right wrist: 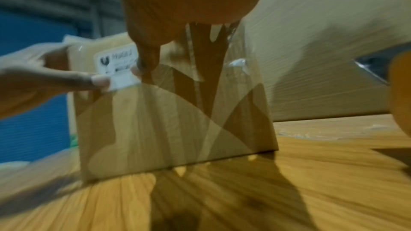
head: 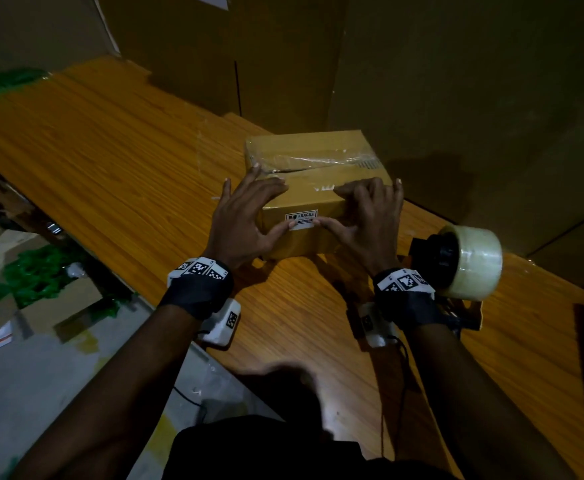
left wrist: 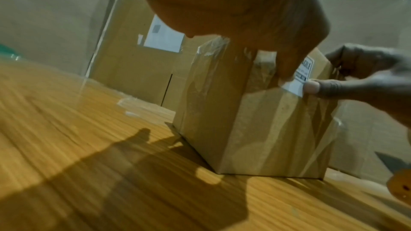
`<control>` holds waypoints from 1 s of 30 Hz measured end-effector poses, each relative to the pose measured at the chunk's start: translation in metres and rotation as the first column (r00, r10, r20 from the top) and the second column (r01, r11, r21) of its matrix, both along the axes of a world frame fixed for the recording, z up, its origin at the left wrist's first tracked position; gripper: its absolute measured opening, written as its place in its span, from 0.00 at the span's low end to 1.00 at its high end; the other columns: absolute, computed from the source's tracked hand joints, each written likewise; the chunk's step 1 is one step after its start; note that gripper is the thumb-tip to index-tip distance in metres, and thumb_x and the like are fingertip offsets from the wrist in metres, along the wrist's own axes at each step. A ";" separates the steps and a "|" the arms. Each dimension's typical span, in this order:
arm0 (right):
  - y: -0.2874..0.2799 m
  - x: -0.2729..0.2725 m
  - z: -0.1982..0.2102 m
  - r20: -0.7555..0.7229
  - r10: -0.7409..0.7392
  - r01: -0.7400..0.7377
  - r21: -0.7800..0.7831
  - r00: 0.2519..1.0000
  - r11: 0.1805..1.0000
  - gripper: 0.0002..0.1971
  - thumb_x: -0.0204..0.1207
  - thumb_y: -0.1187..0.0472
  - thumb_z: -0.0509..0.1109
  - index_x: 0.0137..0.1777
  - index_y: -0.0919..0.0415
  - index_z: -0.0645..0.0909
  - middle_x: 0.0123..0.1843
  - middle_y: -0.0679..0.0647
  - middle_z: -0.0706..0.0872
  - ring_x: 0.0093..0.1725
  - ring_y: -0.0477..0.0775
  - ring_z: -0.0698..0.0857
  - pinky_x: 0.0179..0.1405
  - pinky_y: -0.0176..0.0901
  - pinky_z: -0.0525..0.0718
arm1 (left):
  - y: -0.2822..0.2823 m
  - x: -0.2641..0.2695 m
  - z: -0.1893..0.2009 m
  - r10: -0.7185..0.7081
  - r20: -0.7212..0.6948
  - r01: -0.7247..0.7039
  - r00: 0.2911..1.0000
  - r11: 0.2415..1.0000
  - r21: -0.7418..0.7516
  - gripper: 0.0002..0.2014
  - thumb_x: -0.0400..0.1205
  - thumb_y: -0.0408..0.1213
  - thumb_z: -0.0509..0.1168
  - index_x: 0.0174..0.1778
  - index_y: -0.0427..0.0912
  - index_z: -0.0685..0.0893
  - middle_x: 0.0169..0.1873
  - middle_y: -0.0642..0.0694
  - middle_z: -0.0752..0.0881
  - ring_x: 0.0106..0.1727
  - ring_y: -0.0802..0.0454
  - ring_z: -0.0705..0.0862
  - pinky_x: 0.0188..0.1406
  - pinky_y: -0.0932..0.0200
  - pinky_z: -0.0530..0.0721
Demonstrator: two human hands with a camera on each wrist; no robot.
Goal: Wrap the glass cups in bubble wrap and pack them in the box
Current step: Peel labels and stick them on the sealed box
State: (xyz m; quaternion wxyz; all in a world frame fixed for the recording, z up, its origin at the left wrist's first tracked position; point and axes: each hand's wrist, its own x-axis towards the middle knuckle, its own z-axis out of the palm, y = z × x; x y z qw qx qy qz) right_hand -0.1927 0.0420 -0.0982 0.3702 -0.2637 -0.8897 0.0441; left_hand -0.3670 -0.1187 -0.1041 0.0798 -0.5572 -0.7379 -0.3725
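A closed brown cardboard box [head: 321,157], sealed with clear tape, stands on the wooden table [head: 110,150]. A white FRAGILE sticker [head: 302,219] sits folded over its near top edge. My left hand [head: 249,209] lies spread on the box's left top, its thumb pressing the sticker's left end. My right hand [head: 370,213] rests on the right top, thumb on the sticker's right end. The left wrist view shows the box [left wrist: 255,129], the sticker [left wrist: 300,80] and the right thumb [left wrist: 329,89]. The right wrist view shows the box [right wrist: 166,120] and sticker [right wrist: 120,71]. No cups or bubble wrap are visible.
A tape dispenser [head: 467,261] with a clear roll lies on the table just right of my right wrist. Large cardboard boxes [head: 283,64] stand close behind the small box. Left of the table edge, open boxes and green packing material [head: 37,271] lie on the floor.
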 end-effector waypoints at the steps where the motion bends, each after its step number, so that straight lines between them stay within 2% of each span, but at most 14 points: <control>1: 0.001 0.001 -0.001 0.039 -0.001 -0.001 0.034 0.999 0.999 0.35 0.66 0.27 0.73 0.60 0.54 0.78 0.57 0.59 0.81 0.59 0.62 0.80 0.77 0.77 0.62 | -0.001 -0.002 0.000 -0.010 -0.026 0.009 1.000 1.000 -0.019 0.31 0.77 0.56 0.72 0.75 0.50 0.78 0.77 0.52 0.77 0.87 0.51 0.58 0.79 0.21 0.55; 4: 0.000 0.000 -0.002 0.104 -0.018 0.011 0.071 0.994 0.997 0.38 0.65 0.24 0.71 0.62 0.54 0.74 0.58 0.59 0.80 0.61 0.60 0.77 0.77 0.80 0.59 | -0.002 -0.008 -0.001 -0.046 -0.085 0.038 0.995 0.996 -0.086 0.37 0.73 0.56 0.75 0.77 0.48 0.74 0.79 0.50 0.74 0.87 0.47 0.57 0.78 0.18 0.55; 6: 0.001 0.000 -0.002 0.102 -0.013 0.006 0.066 0.995 0.998 0.39 0.64 0.24 0.72 0.62 0.55 0.73 0.58 0.59 0.79 0.61 0.60 0.76 0.78 0.79 0.58 | -0.003 -0.009 0.000 -0.047 -0.097 0.036 0.994 0.994 -0.104 0.38 0.72 0.59 0.73 0.77 0.48 0.74 0.79 0.50 0.74 0.87 0.46 0.58 0.77 0.17 0.55; 12: -0.003 -0.001 0.001 -0.015 -0.008 0.008 -0.014 1.000 1.000 0.36 0.65 0.27 0.74 0.58 0.57 0.81 0.56 0.56 0.81 0.61 0.57 0.76 0.78 0.75 0.59 | 0.001 0.003 0.000 0.007 0.053 -0.008 0.999 1.000 0.015 0.26 0.80 0.57 0.68 0.71 0.49 0.81 0.75 0.52 0.79 0.86 0.51 0.59 0.79 0.20 0.54; 17: -0.002 -0.002 0.003 -0.065 -0.001 -0.001 -0.027 0.998 1.000 0.31 0.68 0.29 0.74 0.55 0.56 0.82 0.54 0.56 0.82 0.60 0.58 0.80 0.77 0.73 0.62 | 0.005 0.008 -0.002 0.041 0.070 -0.045 0.997 0.997 0.066 0.25 0.79 0.57 0.68 0.69 0.48 0.82 0.73 0.51 0.81 0.85 0.49 0.62 0.80 0.22 0.53; 23: -0.008 -0.006 0.004 -0.052 -0.070 0.070 -0.003 0.996 0.998 0.35 0.65 0.25 0.72 0.51 0.58 0.82 0.51 0.57 0.81 0.56 0.61 0.81 0.77 0.74 0.63 | 0.002 -0.003 -0.006 -0.037 -0.005 0.037 0.999 0.999 -0.013 0.34 0.74 0.55 0.74 0.74 0.46 0.76 0.78 0.49 0.76 0.87 0.45 0.58 0.79 0.19 0.55; 26: -0.011 -0.009 0.005 -0.008 -0.098 0.098 0.021 0.995 0.995 0.39 0.62 0.21 0.69 0.51 0.59 0.81 0.52 0.58 0.81 0.56 0.61 0.80 0.78 0.76 0.59 | -0.001 -0.011 -0.003 -0.079 -0.049 0.075 0.996 0.994 -0.083 0.38 0.72 0.51 0.78 0.76 0.46 0.74 0.80 0.47 0.73 0.88 0.44 0.55 0.79 0.19 0.54; 30: -0.010 -0.011 0.008 0.034 -0.098 0.098 -0.001 0.995 0.995 0.41 0.61 0.19 0.67 0.52 0.59 0.80 0.52 0.58 0.81 0.57 0.62 0.80 0.77 0.77 0.59 | -0.002 -0.012 0.000 -0.077 -0.033 0.073 0.997 0.993 -0.093 0.34 0.75 0.53 0.75 0.76 0.48 0.75 0.80 0.50 0.74 0.88 0.50 0.54 0.80 0.20 0.52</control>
